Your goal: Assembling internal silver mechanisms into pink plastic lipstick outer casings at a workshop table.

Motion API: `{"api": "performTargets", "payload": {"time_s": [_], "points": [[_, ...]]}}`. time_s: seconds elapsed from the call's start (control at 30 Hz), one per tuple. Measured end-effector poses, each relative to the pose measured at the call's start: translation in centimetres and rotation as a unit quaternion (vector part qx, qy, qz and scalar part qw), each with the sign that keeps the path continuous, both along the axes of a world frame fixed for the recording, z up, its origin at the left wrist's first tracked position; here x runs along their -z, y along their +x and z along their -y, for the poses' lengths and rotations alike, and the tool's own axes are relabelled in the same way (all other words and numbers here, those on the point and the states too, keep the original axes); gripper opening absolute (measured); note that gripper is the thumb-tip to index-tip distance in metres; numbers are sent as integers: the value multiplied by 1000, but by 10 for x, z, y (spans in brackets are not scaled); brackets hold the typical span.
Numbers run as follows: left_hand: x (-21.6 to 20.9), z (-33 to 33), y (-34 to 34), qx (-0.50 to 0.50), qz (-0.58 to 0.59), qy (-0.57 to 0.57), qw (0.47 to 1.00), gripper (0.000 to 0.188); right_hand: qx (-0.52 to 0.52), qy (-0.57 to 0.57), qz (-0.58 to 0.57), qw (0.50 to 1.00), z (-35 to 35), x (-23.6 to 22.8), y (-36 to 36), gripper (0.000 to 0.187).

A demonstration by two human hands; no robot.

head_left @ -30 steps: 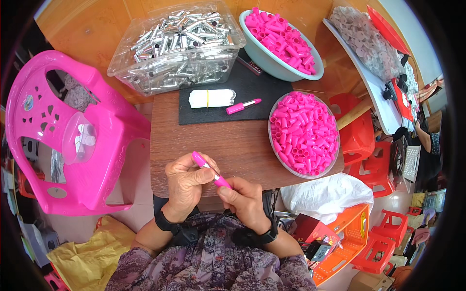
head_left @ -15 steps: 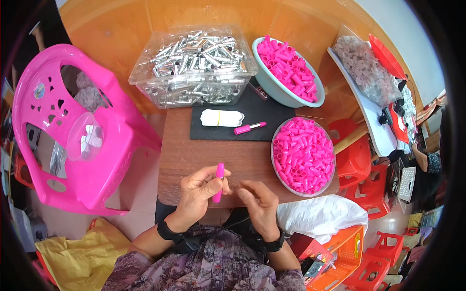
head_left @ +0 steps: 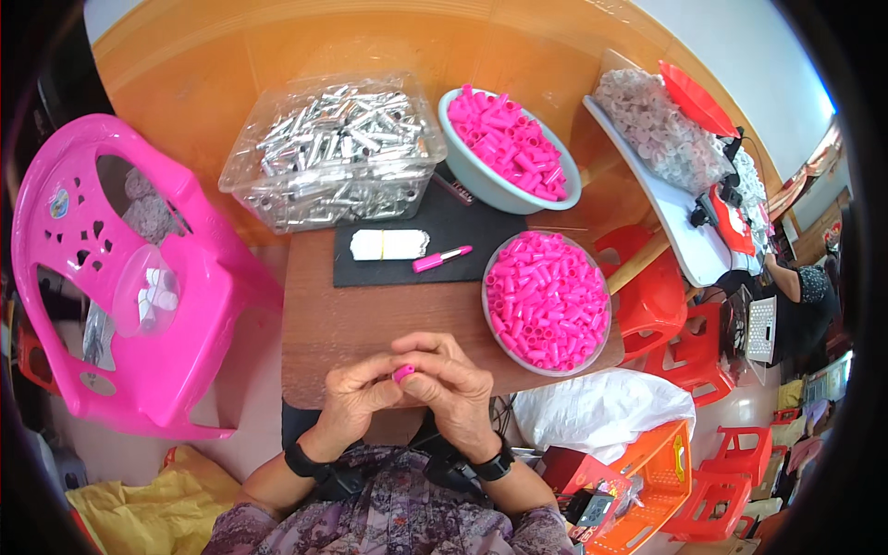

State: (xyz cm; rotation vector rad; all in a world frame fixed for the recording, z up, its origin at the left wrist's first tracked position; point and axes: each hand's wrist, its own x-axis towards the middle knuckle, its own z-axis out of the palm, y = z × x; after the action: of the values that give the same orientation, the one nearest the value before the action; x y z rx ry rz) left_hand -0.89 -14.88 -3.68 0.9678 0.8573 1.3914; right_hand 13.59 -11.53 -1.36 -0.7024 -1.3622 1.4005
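Observation:
Both hands meet over the near edge of the brown table (head_left: pixel 319 324), fingers closed round a small pink lipstick-shaped tube (head_left: pixel 403 373). Only its rounded end shows, pointing up between the fingertips; the rest is hidden. My left hand (head_left: pixel 356 400) grips it from the left, and my right hand (head_left: pixel 453 396) pinches it from the right. Beyond them on a black mat (head_left: pixel 347 270) lie a bundle of thin white sticks (head_left: pixel 388 244) and a similar pink-and-silver lipstick-shaped tube (head_left: pixel 441 258). A round tub of small pink caps (head_left: pixel 546 301) stands right of my hands.
At the back are a clear bin of silver tubes (head_left: pixel 333 157) and a pale blue basin (head_left: pixel 456 139) of larger pink caps. A pink chair (head_left: pixel 199 305) stands left. Right are red stools (head_left: pixel 652 305), a white sack (head_left: pixel 606 407), an orange crate (head_left: pixel 661 472) and another person's arm (head_left: pixel 786 277).
My right hand has come in to join the left on the pink tube. The tube has turned from upright to nearly end-on. The view has shifted slightly.

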Motion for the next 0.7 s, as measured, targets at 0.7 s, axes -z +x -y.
{"api": "performTargets", "payload": {"time_s": [0.7], "points": [[10,-47,-14,-58,67,-113,990,19,265,123,618,730,-138,48,-28,27]]}}
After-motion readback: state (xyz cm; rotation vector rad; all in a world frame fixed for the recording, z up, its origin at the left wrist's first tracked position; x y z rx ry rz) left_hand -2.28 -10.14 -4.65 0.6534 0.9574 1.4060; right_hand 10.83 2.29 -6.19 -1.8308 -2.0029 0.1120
